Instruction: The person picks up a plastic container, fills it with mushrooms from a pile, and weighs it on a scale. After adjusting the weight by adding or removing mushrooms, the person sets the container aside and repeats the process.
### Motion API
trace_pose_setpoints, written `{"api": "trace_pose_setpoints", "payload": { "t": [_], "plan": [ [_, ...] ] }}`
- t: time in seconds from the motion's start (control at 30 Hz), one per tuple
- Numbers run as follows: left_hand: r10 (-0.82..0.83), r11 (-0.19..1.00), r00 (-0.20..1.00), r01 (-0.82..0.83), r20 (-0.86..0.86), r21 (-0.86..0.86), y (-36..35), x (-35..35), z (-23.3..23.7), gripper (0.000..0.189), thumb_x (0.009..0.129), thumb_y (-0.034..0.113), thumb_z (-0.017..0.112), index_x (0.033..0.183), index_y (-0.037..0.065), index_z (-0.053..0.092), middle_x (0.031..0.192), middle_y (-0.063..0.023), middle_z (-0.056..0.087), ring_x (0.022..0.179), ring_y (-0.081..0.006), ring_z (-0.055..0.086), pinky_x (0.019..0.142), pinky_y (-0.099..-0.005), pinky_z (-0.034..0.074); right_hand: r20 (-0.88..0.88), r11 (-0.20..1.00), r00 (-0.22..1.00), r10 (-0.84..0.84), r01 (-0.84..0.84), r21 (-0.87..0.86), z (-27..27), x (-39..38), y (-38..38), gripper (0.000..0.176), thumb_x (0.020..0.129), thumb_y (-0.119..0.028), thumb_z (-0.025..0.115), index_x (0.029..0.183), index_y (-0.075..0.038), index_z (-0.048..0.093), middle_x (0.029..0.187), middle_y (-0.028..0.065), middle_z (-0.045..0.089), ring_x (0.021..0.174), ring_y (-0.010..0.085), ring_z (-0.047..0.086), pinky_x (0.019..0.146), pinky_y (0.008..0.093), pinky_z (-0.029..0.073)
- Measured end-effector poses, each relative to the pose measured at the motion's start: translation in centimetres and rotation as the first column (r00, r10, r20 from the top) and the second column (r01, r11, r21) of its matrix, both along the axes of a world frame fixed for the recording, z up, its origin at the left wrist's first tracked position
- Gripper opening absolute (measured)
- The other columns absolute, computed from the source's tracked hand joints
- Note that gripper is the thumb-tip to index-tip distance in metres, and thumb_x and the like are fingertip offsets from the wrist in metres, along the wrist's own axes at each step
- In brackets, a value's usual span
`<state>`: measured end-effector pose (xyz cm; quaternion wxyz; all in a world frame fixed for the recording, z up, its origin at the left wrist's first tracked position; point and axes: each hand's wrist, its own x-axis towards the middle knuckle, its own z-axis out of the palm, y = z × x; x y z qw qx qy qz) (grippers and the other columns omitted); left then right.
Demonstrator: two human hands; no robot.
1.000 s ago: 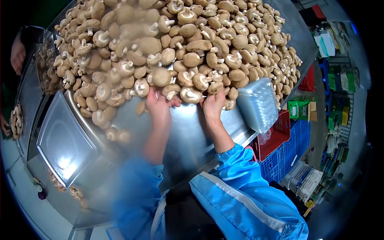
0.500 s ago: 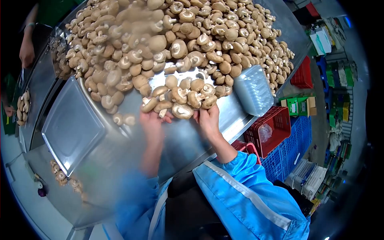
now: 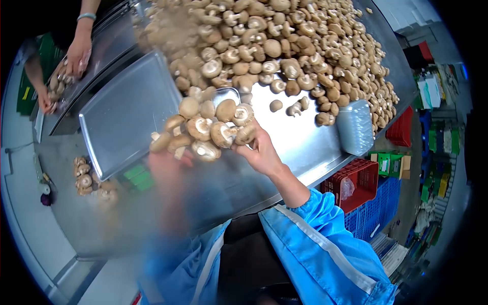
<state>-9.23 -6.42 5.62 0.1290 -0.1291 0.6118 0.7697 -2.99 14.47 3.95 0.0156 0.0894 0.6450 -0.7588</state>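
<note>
Several brown mushrooms (image 3: 200,128) with pale stems lie heaped on a small shiny tray (image 3: 227,93), whose far end shows beyond them. At the near left corner of this load is my left hand (image 3: 170,165), smeared in the view, its fingers partly under the mushrooms. My right hand (image 3: 262,151) grips the right side, thumb towards me. The tray and its load are over the steel table's left part, beside an empty-looking metal pan (image 3: 129,109). Beyond them spreads a large pile of loose mushrooms (image 3: 305,56).
A stack of clear plastic trays (image 3: 355,128) stands on the right of the steel table (image 3: 300,142). Red crates (image 3: 358,185) sit beside it. More mushrooms (image 3: 84,175) lie at left. Another person's hand (image 3: 79,56) works over mushrooms at upper left.
My hands have carried the mushroom-laden tray to the left, away from the pile and closer to the metal pan. The view has turned left. The other person's hand has reached down to mushrooms.
</note>
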Motion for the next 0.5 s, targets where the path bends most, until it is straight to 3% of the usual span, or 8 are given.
{"api": "trace_pose_setpoints", "payload": {
  "t": [0.1, 0.17, 0.23, 0.27, 0.37, 0.4, 0.5],
  "plan": [
    [0.057, 0.998, 0.997, -0.057, -0.054, 0.000, -3.9, -1.1, -0.8, 0.029, 0.099, 0.001, 0.039, 0.123, -0.012, 0.047, 0.101, -0.0217, 0.063, 0.069, -0.0239, 0.065, 0.049, -0.0292, 0.052, -0.076, 0.989, 0.995, 0.068, -0.078, -0.127, 0.8, -2.7, -3.1, 0.073, 0.078, 0.001, 0.065, 0.144, 0.003, 0.033, 0.132, 0.0143, 0.054, 0.122, 0.0214, 0.054, 0.106, 0.0360, 0.043],
    [0.106, 0.994, 0.993, -0.107, -0.054, -0.010, -5.5, -2.1, -0.3, 0.028, 0.098, 0.000, 0.039, 0.121, -0.013, 0.048, 0.100, -0.0218, 0.063, 0.068, -0.0232, 0.065, 0.049, -0.0292, 0.052, -0.111, 0.984, 0.987, 0.117, -0.131, -0.122, 0.6, -4.4, -4.7, 0.075, 0.081, -0.010, 0.070, 0.144, 0.005, 0.033, 0.134, 0.0161, 0.052, 0.125, 0.0231, 0.053, 0.107, 0.0362, 0.042],
    [0.031, 0.996, 0.995, -0.039, -0.098, -0.074, -8.1, -3.3, -1.2, 0.029, 0.096, -0.001, 0.039, 0.120, -0.014, 0.049, 0.098, -0.0213, 0.064, 0.066, -0.0230, 0.066, 0.047, -0.0279, 0.052, -0.113, 0.984, 0.982, 0.149, -0.158, -0.080, 0.4, -5.9, -6.1, 0.075, 0.083, -0.018, 0.073, 0.143, 0.006, 0.034, 0.135, 0.0174, 0.052, 0.125, 0.0234, 0.052, 0.107, 0.0362, 0.041],
    [0.036, 0.994, 0.995, -0.046, -0.098, -0.099, -8.9, -3.8, -1.6, 0.029, 0.096, -0.001, 0.039, 0.120, -0.013, 0.049, 0.097, -0.0211, 0.064, 0.065, -0.0229, 0.066, 0.047, -0.0275, 0.052, -0.085, 0.988, 0.989, 0.120, -0.128, -0.090, 0.6, -6.5, -7.2, 0.077, 0.085, -0.032, 0.074, 0.141, 0.007, 0.037, 0.136, 0.0216, 0.051, 0.126, 0.0290, 0.052, 0.107, 0.0393, 0.040],
    [0.051, 0.990, 0.997, -0.058, -0.056, -0.128, -10.2, -4.8, -1.4, 0.031, 0.095, -0.001, 0.038, 0.123, -0.011, 0.048, 0.094, -0.0198, 0.065, 0.063, -0.0212, 0.066, 0.045, -0.0252, 0.051, -0.106, 0.907, 0.989, 0.099, -0.046, 0.418, 1.3, -8.1, -9.0, 0.080, 0.085, -0.039, 0.073, 0.141, 0.006, 0.038, 0.135, 0.0245, 0.050, 0.126, 0.0368, 0.051, 0.109, 0.0428, 0.039],
    [0.033, 0.991, 0.999, -0.037, -0.035, -0.131, -10.8, -5.4, -1.5, 0.031, 0.095, -0.001, 0.038, 0.124, -0.011, 0.048, 0.094, -0.0194, 0.065, 0.063, -0.0208, 0.066, 0.044, -0.0250, 0.051, -0.092, 0.860, 0.990, 0.108, -0.047, 0.508, 1.8, -8.3, -9.5, 0.084, 0.085, -0.044, 0.072, 0.141, 0.008, 0.038, 0.137, 0.0261, 0.046, 0.130, 0.0430, 0.044, 0.110, 0.0456, 0.037],
    [0.023, 0.989, 0.999, -0.019, 0.026, -0.149, -12.1, -6.4, -1.7, 0.030, 0.096, -0.001, 0.040, 0.124, -0.008, 0.047, 0.092, -0.0178, 0.065, 0.059, -0.0188, 0.064, 0.039, -0.0237, 0.048, -0.236, 0.622, 0.963, 0.131, 0.106, 0.776, 0.4, -8.8, -10.3, 0.088, 0.085, -0.051, 0.069, 0.140, 0.011, 0.038, 0.143, 0.0267, 0.041, 0.138, 0.0424, 0.034, 0.114, 0.0480, 0.030]
  ]
}}
